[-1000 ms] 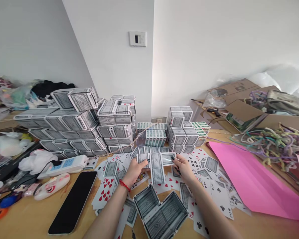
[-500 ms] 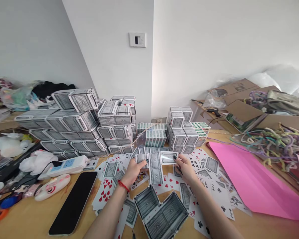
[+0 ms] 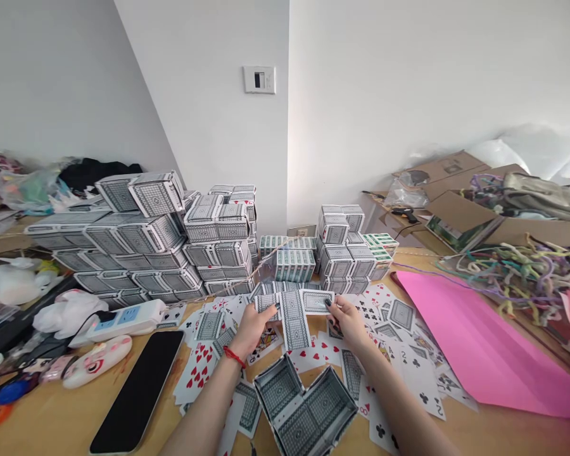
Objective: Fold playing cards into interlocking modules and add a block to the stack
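My left hand (image 3: 256, 322) pinches a patterned grey-backed playing card (image 3: 267, 306), thumb on top. Adjoining it on the right is an upright card (image 3: 294, 320), face down. My right hand (image 3: 346, 322) grips the outer end of a sideways playing card (image 3: 316, 301), whose left edge meets the upright one's top; together they make a T shape. Whether the pieces are joined I cannot tell. Below my hands stands a heart-shaped open box (image 3: 308, 415) built from cards. Loose cards (image 3: 420, 377) lie face up and face down under and around both hands.
Stacks of card-covered boxes (image 3: 137, 237) rise at the back left, with a smaller stack (image 3: 342, 253) back right. A black phone (image 3: 137, 392), a power strip (image 3: 123, 320) and a white plush toy lie left. Pink paper (image 3: 484, 348) and tangled cords (image 3: 527, 272) lie right.
My right hand has moved slightly left, bringing its card against the upright card. The view has shifted a little; my left hand keeps its hold.
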`<action>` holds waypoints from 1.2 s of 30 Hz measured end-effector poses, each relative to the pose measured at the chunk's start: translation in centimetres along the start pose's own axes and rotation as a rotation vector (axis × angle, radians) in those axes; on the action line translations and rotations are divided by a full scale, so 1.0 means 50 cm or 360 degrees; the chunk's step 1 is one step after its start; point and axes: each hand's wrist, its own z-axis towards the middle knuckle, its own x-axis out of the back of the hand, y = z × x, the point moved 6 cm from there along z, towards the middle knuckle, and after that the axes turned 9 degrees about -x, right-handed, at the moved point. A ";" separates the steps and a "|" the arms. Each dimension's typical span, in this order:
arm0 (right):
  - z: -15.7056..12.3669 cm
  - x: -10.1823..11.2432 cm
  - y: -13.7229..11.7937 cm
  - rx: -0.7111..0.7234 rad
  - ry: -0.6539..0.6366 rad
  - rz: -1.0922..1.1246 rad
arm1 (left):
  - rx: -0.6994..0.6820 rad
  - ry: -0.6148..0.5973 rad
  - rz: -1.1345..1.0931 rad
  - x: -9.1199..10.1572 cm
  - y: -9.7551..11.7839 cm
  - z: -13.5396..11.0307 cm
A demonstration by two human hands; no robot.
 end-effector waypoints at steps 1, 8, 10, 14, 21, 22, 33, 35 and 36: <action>-0.001 -0.001 -0.001 -0.0011 -0.0024 0.0010 | -0.0005 0.0004 0.0000 0.000 0.000 0.000; -0.011 -0.011 -0.014 -0.0095 -0.0184 0.0045 | -0.0008 -0.0004 -0.0007 0.000 0.002 0.000; -0.011 -0.012 -0.016 -0.0098 -0.0208 0.0023 | 0.0003 -0.0011 -0.0001 -0.002 0.004 -0.001; -0.010 -0.013 -0.012 -0.0085 -0.0214 -0.0024 | -0.0010 -0.0085 -0.0004 -0.011 0.006 -0.004; -0.010 -0.019 -0.012 -0.0097 -0.0270 0.0020 | 0.0001 -0.0109 0.0000 -0.012 -0.006 -0.001; -0.010 -0.020 -0.011 -0.0101 -0.0274 0.0026 | -0.0002 -0.0113 -0.0003 -0.013 -0.007 -0.001; -0.016 -0.043 -0.009 -0.0089 -0.0343 -0.0051 | -0.0137 -0.0129 0.0107 -0.019 -0.011 0.004; -0.015 -0.045 -0.007 -0.0083 -0.0339 -0.0043 | -0.0160 -0.0123 0.0153 -0.016 -0.015 0.005; -0.014 -0.045 -0.006 -0.0081 -0.0333 -0.0042 | -0.0168 -0.0120 0.0174 -0.014 -0.016 0.005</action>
